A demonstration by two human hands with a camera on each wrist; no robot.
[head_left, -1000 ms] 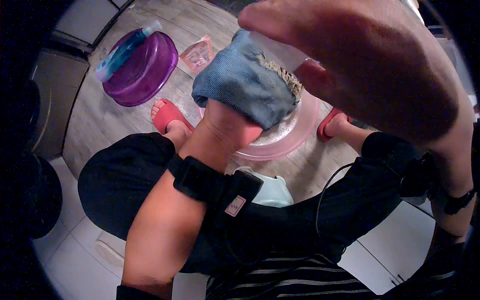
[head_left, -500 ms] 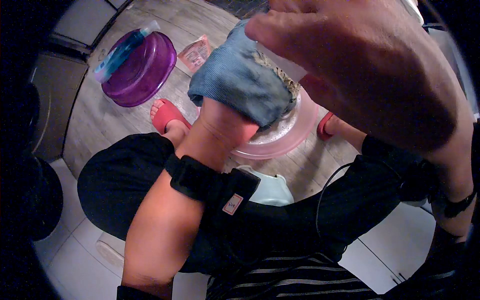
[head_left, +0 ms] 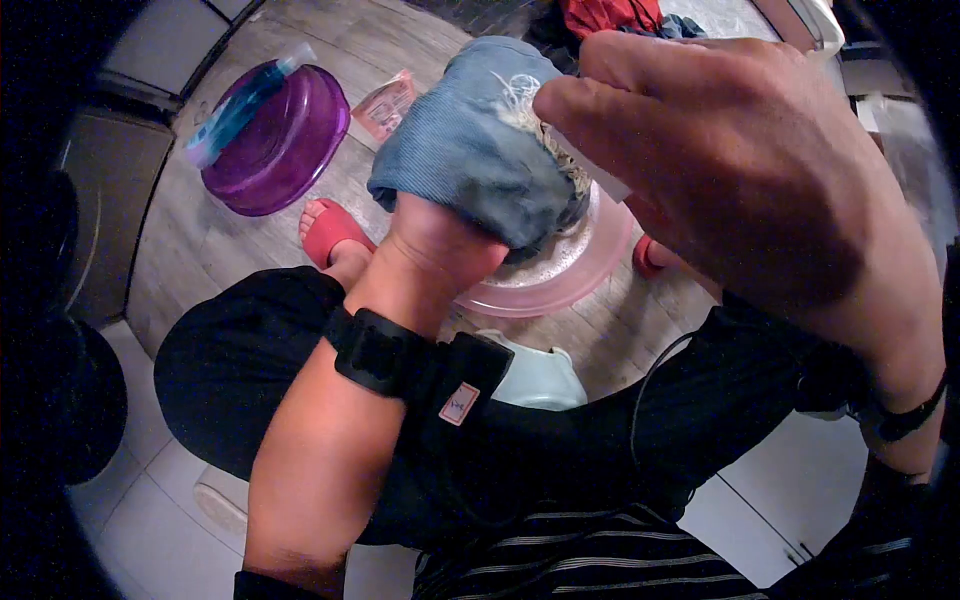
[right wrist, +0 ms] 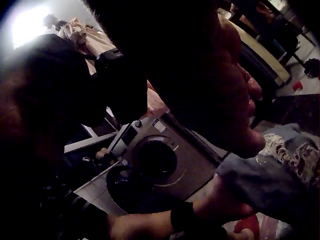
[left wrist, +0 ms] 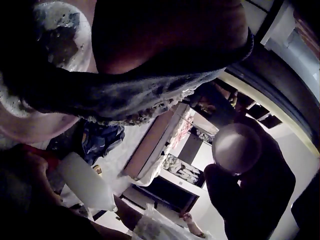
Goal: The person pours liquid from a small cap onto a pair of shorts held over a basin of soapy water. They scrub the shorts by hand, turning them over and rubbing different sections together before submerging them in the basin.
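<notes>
Faded blue denim with a frayed edge (head_left: 470, 140) (right wrist: 265, 180) covers the fingers of my left hand (head_left: 440, 240) (right wrist: 222, 197), so how they lie is hidden. Beneath the cloth, a pink basin (head_left: 540, 298) holds foamy water. My right hand (head_left: 745, 160) (right wrist: 222, 95) is raised just right of the fringe, its fingers curled round a pale object (head_left: 588, 165). In the left wrist view that object shows a round, translucent end (left wrist: 236, 149). The denim (left wrist: 140, 97) hangs between the left hand and the basin there.
An upturned-looking purple basin (head_left: 270, 150) with a blue-and-clear packet (head_left: 240, 110) stands at upper left, beside an orange packet (head_left: 385, 105). Red slippers (head_left: 330, 232) are on both feet. A pale green container (head_left: 540, 378) sits near the knees; red cloth (head_left: 612, 14) lies beyond.
My right hand has moved down and rightward, uncovering white fringe and the red cloth beyond. The left hand and denim have shifted slightly left in the head view.
</notes>
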